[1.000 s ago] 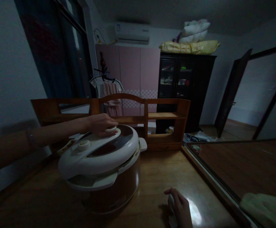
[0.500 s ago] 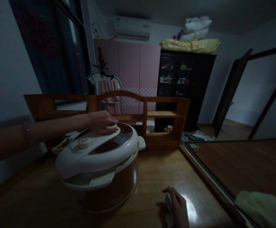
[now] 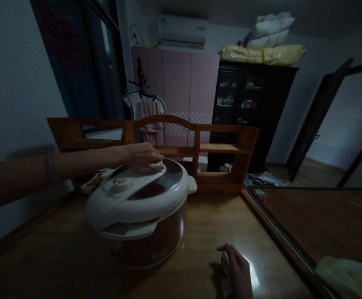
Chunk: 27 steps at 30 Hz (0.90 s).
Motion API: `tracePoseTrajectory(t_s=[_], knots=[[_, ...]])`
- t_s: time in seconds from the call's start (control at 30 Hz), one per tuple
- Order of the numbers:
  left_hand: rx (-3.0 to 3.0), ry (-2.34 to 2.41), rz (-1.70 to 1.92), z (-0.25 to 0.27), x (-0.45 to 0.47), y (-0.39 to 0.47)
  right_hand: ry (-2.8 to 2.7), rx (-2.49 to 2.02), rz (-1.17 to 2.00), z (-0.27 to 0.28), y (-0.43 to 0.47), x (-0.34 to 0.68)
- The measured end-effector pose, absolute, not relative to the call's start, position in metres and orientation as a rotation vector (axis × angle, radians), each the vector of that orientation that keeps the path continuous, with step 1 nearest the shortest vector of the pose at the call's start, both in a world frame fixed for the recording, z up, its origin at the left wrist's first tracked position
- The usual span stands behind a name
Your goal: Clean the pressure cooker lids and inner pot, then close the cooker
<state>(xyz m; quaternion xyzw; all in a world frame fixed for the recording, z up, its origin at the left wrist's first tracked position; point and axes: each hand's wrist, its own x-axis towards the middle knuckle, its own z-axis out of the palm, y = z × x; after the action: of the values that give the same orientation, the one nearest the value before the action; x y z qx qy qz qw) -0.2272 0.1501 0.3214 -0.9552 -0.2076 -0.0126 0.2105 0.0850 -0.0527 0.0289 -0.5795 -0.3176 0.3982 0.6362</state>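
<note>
A large electric pressure cooker with a brown body stands on the wooden table, left of centre. Its white lid, with a dark glossy panel and a round valve, rests on top. My left hand reaches in from the left, fingers closed around the lid's knob. To the right of the cooker, low over the tabletop, my right hand is closed on a small white object. Its rounded end shows by the thumb; its kind is unclear.
Behind the cooker runs a low wooden shelf unit. Something patterned lies behind the cooker at left. A raised edge borders the table's right side, with pale cloth beyond it.
The view has shifted, so everything sits further right. The gap between lid and cooker rim at the front looks narrower. Both hands keep their grips.
</note>
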Motion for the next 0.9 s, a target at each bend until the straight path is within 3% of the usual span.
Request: tracePoseTrajectory(t_s=[0.2, 0.6, 0.9], knots=[[-2.597, -0.452, -0.090, 0.323, -0.226, 0.150, -0.788, -1.360, 0.858, 0.025, -0.055, 0.086], [-2.529, -0.477, -0.073, 0.324, -0.222, 0.153, -0.754, -1.310, 1.042, 0.026, -0.060, 0.083], [-2.488, -0.472, -0.146, 0.321, -0.221, 0.152, -0.945, -1.387, 0.748, 0.036, -0.066, 0.084]])
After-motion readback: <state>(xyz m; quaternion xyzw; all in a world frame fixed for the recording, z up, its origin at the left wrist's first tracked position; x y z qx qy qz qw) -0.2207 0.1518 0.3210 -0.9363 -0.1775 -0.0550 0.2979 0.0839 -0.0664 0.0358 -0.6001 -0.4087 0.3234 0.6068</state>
